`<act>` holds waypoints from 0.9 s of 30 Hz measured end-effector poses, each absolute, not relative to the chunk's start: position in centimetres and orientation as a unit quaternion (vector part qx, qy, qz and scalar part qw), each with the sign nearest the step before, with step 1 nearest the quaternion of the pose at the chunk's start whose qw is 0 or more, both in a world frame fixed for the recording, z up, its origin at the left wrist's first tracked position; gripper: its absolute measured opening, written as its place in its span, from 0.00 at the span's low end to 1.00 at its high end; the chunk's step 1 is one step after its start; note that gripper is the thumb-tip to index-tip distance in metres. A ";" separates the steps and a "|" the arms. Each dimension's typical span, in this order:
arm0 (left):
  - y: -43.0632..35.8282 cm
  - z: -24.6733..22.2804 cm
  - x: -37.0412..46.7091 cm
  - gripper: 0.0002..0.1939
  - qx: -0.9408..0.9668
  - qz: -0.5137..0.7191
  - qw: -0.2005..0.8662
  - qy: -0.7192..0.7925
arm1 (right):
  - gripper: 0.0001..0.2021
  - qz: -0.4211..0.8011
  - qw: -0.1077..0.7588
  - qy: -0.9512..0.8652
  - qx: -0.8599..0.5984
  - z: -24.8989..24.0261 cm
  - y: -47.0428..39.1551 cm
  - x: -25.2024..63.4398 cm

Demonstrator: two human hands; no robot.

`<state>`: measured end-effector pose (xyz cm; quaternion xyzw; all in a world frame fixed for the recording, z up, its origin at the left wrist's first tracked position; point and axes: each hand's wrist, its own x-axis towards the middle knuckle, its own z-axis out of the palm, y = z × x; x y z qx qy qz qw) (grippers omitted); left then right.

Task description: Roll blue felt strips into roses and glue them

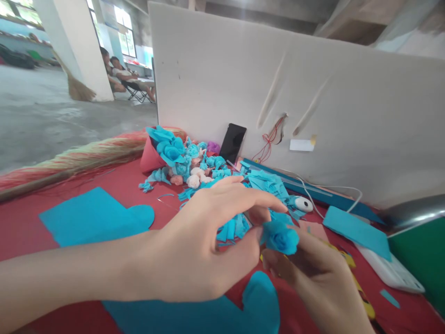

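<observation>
Blue flower [282,237], between both hands [205,241] [321,273]

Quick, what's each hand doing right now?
Left hand: fingers curved, thumb at the edge of the blue paper rose; can't tell if it's pinching it.
Right hand: closed, holding the rose between thumb and fingers.

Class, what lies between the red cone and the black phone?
A cluster of small flowers, blue, pale pink and white, with a purple one near the phone, as the head view shows.
</observation>
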<state>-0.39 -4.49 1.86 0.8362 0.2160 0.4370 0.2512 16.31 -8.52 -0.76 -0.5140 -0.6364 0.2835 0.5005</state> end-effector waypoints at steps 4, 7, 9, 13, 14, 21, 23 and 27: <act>-4.5 1.8 -0.5 0.15 0.828 0.430 0.279 0.228 | 0.08 0.311 0.517 -0.614 -0.509 -0.6 -8.7 16.1; -4.5 1.7 -0.6 0.16 0.814 0.429 0.317 0.230 | 0.11 0.307 0.523 -0.617 -0.501 -0.3 -8.7 16.0; -4.5 1.6 -0.5 0.17 0.802 0.441 0.331 0.229 | 0.10 0.287 0.522 -0.626 -0.504 -0.2 -8.6 16.1; -4.4 1.5 -0.3 0.17 0.784 0.450 0.355 0.238 | 0.09 0.280 0.501 -0.665 -0.477 -0.1 -8.4 16.4; -4.3 1.5 -0.2 0.17 0.782 0.446 0.364 0.239 | 0.08 0.285 0.497 -0.671 -0.470 -0.1 -8.4 16.5; -4.1 1.7 -0.2 0.15 0.762 0.437 0.427 0.214 | 0.12 0.237 0.477 -0.673 -0.514 -0.1 -8.2 16.4; -4.0 1.7 -0.1 0.14 0.752 0.432 0.454 0.205 | 0.14 0.219 0.466 -0.681 -0.521 -0.1 -8.2 16.2; -3.9 1.6 0.3 0.13 0.725 0.429 0.498 0.206 | 0.13 0.242 0.457 -0.685 -0.513 -0.3 -8.4 16.3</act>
